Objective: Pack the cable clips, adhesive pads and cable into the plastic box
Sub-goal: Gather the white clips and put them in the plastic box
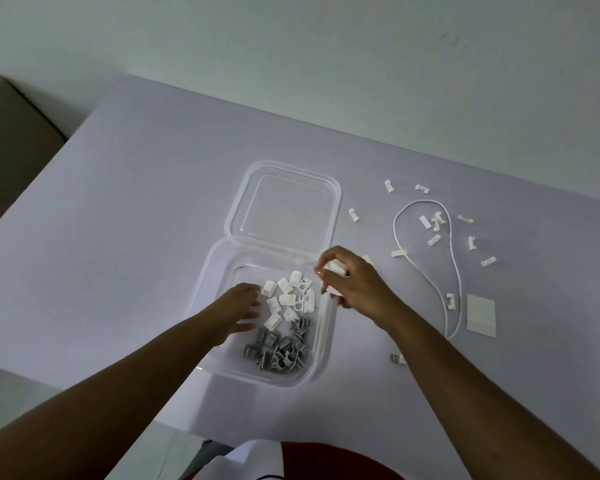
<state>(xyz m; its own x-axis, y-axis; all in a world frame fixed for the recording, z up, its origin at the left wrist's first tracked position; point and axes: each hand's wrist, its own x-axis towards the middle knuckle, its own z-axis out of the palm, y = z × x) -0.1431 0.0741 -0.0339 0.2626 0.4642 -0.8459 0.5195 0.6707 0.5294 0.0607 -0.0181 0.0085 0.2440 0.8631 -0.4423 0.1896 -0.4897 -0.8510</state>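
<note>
A clear plastic box (pixel 219 268) is seen open on the pale surface (pixel 136 202), its hinged lid (pixel 284 202) laid flat on the far side. Inside the box, white cable clips (pixel 286 296) are heaped toward the far half and grey cable clips (pixel 279 348) toward the near half.

The left hand (pixel 239 310) is held inside the box at its left side, palm down, with its fingers (pixel 252 315) loosely spread and nothing gripped between them; the fingertips lie just beside the white heap.

The right hand (pixel 350 282) is held over the box's right rim. Its fingers (pixel 326 268) are curled together around several white clips (pixel 336 267), which are partly hidden by the hand.

To the right of the box, loose white clips (pixel 430 223) are scattered across the surface, several of them inside the loop of a white cable (pixel 456 268). The cable's USB plug (pixel 397 359) lies near the right forearm. A stack of white adhesive pads (pixel 481 315) rests just right of the cable's near stretch, well apart from the box.
</note>
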